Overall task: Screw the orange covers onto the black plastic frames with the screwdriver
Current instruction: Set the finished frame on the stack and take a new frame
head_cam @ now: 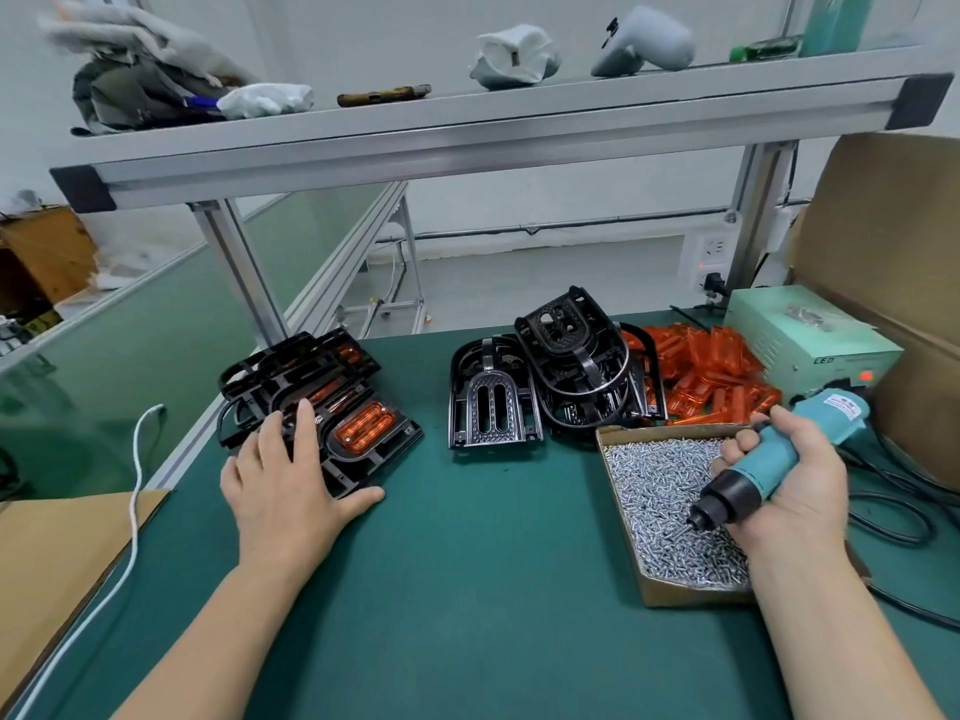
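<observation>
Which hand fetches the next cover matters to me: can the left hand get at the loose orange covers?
Probably not easily. The left hand lies flat on the covered frames at far left; the orange covers lie far right, behind the stacked black frames.

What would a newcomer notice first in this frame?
The heap of bright orange covers at the back right of the green table, behind a pile of black frames. Next, the teal screwdriver held in the right grip, its tip down in a cardboard box of silver screws. The left grip rests flat on a stack of covered frames.
</observation>
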Action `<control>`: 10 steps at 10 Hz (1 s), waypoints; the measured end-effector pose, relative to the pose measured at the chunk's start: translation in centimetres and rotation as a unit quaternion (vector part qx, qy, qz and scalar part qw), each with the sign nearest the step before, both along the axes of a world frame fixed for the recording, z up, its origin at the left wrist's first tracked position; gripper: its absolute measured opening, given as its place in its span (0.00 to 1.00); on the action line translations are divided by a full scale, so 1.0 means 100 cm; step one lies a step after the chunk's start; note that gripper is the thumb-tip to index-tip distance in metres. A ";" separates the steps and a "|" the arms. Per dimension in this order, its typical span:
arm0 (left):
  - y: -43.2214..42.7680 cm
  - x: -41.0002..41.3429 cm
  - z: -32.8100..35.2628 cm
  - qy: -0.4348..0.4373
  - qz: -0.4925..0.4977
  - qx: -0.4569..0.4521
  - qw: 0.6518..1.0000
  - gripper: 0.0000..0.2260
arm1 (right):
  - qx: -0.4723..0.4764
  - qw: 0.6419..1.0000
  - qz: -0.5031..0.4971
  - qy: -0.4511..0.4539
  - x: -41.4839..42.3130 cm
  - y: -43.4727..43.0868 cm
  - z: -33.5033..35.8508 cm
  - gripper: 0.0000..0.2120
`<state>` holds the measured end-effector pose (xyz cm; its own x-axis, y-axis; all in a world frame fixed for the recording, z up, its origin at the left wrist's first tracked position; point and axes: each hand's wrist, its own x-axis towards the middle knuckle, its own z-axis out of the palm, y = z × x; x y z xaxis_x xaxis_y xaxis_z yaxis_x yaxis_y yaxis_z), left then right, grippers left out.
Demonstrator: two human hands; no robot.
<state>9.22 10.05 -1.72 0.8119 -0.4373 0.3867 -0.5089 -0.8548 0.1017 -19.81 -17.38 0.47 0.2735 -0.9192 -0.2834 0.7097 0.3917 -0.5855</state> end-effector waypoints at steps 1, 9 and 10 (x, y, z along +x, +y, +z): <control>0.002 -0.005 -0.002 0.004 -0.009 -0.004 1.000 0.57 | 0.002 1.000 0.002 0.001 0.000 0.001 0.001 0.06; -0.107 -0.052 0.013 -0.084 -0.250 0.002 0.965 0.09 | -0.045 0.991 -0.078 0.100 0.002 0.000 0.000 0.16; -0.098 -0.053 0.022 -0.106 -0.251 -0.049 0.961 0.09 | -0.095 0.960 -0.147 0.218 0.005 -0.003 -0.007 0.20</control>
